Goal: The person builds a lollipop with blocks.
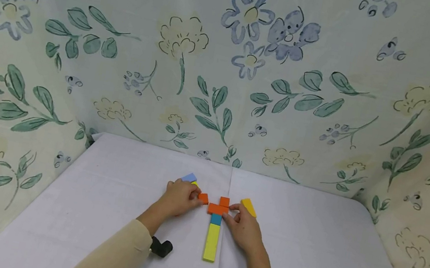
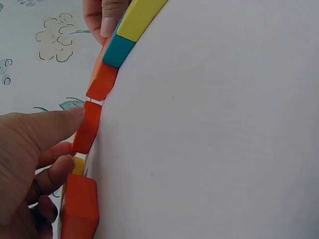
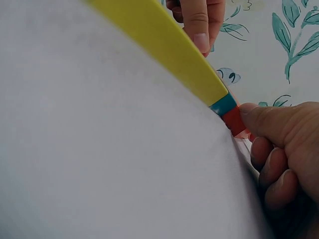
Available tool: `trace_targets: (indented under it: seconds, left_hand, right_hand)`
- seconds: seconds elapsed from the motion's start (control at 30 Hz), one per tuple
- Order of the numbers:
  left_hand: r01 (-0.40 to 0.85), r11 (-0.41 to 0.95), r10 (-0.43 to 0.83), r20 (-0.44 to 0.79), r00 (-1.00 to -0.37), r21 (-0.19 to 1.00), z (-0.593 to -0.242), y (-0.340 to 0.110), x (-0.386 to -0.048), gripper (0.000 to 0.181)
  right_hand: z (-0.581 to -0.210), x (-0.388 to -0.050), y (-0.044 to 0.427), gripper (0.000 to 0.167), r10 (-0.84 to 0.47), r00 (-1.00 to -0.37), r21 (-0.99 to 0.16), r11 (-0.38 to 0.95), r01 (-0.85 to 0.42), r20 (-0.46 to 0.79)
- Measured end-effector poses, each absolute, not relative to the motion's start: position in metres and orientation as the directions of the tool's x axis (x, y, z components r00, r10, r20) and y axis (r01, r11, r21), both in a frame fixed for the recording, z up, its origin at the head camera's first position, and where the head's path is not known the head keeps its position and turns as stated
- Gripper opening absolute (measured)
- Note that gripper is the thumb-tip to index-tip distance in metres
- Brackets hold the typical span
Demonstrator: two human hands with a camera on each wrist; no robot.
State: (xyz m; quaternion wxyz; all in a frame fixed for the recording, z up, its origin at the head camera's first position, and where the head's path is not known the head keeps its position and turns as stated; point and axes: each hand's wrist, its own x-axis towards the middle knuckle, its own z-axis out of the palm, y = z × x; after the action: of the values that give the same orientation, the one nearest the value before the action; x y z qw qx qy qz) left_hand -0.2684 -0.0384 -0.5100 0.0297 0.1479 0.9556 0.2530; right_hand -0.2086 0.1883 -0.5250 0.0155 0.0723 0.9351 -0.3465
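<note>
My left hand (image 1: 180, 198) pinches a small orange block (image 1: 203, 198) between thumb and finger, just left of a row of blocks. That row has a long yellow-green block (image 1: 211, 243), a teal block (image 1: 216, 219) and an orange bar (image 1: 216, 209) laid crosswise at its far end. A small orange block (image 1: 224, 201) sits beyond the bar's right part. With thumb and index finger, my right hand (image 1: 245, 229) holds the bar's right end. In the right wrist view the thumb (image 3: 251, 113) touches orange; the index fingertip's contact is hidden.
Beyond the left hand lie a blue block (image 1: 189, 177) and a partly hidden yellow one (image 1: 195, 184). Another orange block (image 2: 79, 206) shows below the left hand in its wrist view. A yellow block (image 1: 248, 206) lies behind the right hand. White cloth (image 1: 306, 253) covers the table; floral curtains surround it.
</note>
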Motion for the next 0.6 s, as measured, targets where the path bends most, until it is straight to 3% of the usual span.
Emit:
trace_targets:
  seconds: [0.6]
  left_hand:
    - [0.292,0.842,0.325,0.005,-0.946,0.453,-0.501,-0.012,-0.271,0.036]
  right_hand:
    - [-0.522,-0.208,0.19,0.035,0.11,-0.989,-0.663,0.735,0.145,-0.095]
